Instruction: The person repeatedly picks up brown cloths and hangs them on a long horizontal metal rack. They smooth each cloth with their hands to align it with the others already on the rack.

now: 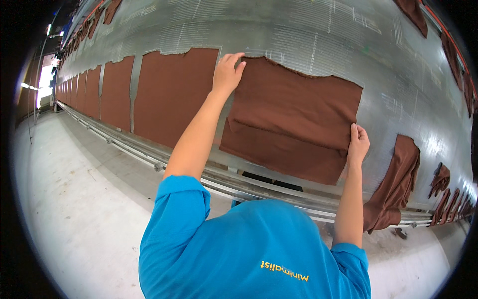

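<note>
A brown cut fabric piece (298,104) lies in front of me on a long grey metal table (279,30). Its far edge is curved, and a loose fold runs across it above a flatter near strip. At the far left corner, my left hand (229,74) pinches the cloth between thumb and fingers. My right hand (359,142) grips the right edge about halfway down, fingers closed on it. To the left, a smooth brown fabric panel (174,94) lies flat.
More flat brown panels (117,92) continue leftward in a row. On the right, a crumpled brown piece (398,179) hangs over the near edge, with smaller bunched pieces (440,180) beyond. Metal rails (224,187) run along the table's front above a pale floor (84,199).
</note>
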### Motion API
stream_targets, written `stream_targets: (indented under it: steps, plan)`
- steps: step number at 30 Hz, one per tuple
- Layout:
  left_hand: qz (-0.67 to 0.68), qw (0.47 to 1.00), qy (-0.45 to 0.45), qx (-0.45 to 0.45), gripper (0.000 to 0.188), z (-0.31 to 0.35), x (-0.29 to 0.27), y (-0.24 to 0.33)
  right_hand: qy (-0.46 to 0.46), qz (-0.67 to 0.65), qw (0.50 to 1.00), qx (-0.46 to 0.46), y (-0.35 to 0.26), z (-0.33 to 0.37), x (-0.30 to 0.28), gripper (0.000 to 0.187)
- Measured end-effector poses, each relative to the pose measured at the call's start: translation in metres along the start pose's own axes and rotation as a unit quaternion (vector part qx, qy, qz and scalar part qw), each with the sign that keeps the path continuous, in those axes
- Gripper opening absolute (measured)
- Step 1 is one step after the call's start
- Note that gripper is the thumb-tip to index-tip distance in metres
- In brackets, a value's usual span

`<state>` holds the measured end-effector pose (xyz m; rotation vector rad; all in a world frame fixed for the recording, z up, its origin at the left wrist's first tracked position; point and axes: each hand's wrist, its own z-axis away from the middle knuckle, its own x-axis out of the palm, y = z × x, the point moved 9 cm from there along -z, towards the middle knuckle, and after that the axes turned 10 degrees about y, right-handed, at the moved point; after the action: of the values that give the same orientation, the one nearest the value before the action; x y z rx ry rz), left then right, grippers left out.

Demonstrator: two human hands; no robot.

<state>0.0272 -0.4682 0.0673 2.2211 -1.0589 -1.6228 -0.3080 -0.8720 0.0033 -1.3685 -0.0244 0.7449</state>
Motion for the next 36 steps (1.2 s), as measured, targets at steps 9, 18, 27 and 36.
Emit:
stream_targets:
  steps: [9, 18, 27, 36]
  plan:
    - [-0.056, 0.983, -0.141, -0.105, 0.026, -0.036, 0.027, -0.014, 0.017, 0.006, 1.0, -0.004, -0.001, 0.002, 0.0, 0.028]
    - [-0.046, 0.984, -0.112, -0.13, 0.026, -0.033, 0.029, -0.018, 0.015, 0.005, 1.0, -0.006, -0.001, 0.002, 0.0, 0.027]
    - [-0.129, 0.991, -0.014, -0.031, 0.024, -0.028, 0.02, 0.006, 0.015, 0.01, 1.0, 0.004, 0.0, 0.002, 0.0, 0.028]
    - [-0.063, 0.978, -0.055, 0.194, 0.051, 0.028, 0.044, 0.081, 0.022, 0.027, 0.999, 0.003, -0.008, 0.006, -0.001, 0.027]
